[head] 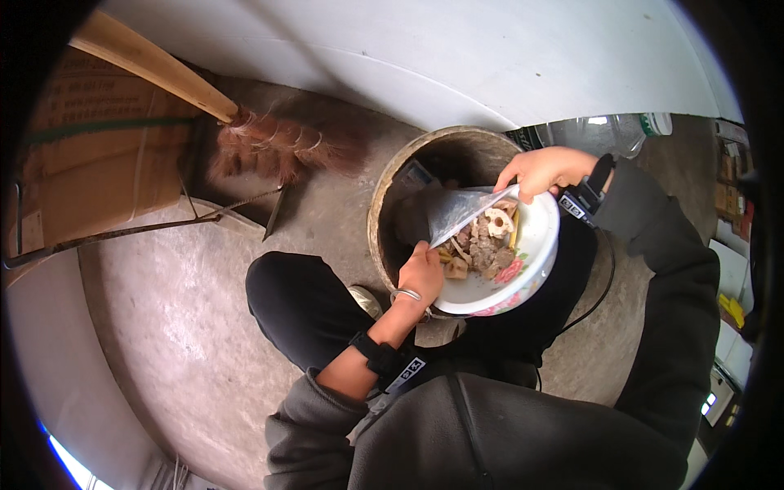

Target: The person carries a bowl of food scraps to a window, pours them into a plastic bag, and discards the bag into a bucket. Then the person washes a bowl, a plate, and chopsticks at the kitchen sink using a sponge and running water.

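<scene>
A white bowl with a pink floral pattern (534, 248) tilts over the near right rim of a round, deep bin (381, 208). Bits of bone, meat and other food scraps (487, 248) lie in it, towards the bin side. Across that side, a clear plastic sheet (460, 209) is stretched with its edge taut between my hands. My left hand (421, 274) grips the sheet's near end beside the bowl's rim. At the far rim my right hand (545, 173) pinches the sheet's other end and the bowl's edge. The bin's inside is dark; a packet-like piece shows there.
A bristle broom (275, 144) with a wooden handle (159, 67) leans left of the bin, over a metal-handled dustpan (236, 222). Behind it stands a cardboard box (110, 159). A clear plastic bottle (603, 135) lies by the white wall (490, 55). My knees flank the bin.
</scene>
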The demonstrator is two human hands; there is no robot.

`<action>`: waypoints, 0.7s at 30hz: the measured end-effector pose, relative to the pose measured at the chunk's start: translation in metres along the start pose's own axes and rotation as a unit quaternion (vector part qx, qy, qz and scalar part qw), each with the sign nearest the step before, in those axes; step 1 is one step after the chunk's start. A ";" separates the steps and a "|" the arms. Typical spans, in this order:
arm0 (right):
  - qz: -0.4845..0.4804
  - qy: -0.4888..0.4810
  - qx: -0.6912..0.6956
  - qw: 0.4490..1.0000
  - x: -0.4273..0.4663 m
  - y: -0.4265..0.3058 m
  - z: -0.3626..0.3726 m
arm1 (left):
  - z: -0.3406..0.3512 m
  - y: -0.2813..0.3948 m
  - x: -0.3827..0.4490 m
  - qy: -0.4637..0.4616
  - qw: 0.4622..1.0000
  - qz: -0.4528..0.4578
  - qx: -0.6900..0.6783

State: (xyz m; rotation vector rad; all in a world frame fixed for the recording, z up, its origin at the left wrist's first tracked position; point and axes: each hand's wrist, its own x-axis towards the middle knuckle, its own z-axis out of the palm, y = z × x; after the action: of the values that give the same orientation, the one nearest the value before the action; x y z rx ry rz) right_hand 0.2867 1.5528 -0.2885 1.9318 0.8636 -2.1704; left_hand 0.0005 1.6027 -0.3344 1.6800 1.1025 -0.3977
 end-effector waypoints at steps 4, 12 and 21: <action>0.036 -0.006 0.017 0.999 0.004 0.002 0.009 | -0.001 -0.005 0.007 -0.044 0.998 0.015 0.033; 0.064 -0.008 0.143 0.988 -0.004 0.013 0.011 | 0.014 -0.015 0.009 -0.071 0.900 -0.190 -0.385; 0.037 0.164 -0.039 0.985 0.000 0.005 0.022 | 0.032 -0.010 -0.005 0.013 0.934 -0.155 -0.321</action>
State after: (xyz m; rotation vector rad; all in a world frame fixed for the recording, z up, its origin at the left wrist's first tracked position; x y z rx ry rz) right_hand 0.2692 1.5379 -0.2892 2.2790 0.8900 -1.7774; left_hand -0.0028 1.5726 -0.3494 0.9397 1.3441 -0.1774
